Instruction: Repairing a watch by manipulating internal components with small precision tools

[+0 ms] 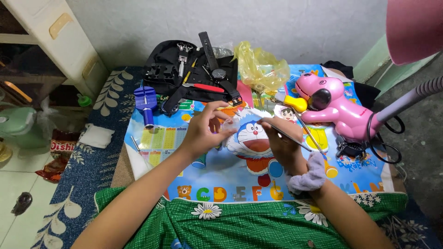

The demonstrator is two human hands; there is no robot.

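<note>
Fingers (217, 121) pinching, cartoon mat (212, 177) (tiled floor (18, 184))

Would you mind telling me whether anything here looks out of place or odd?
Nothing looks spilled or broken. The only loose items are a snack wrapper lying on the floor beside the rug and a crumpled yellow plastic bag sitting among the tools behind the play mat.

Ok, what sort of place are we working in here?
Most likely a home, with a low table set up as a hobby watch-repair spot. A black tool kit lies open with a wristwatch on it, a cartoon alphabet mat covers the table, and a patterned rug lies on the tiled floor.
</note>
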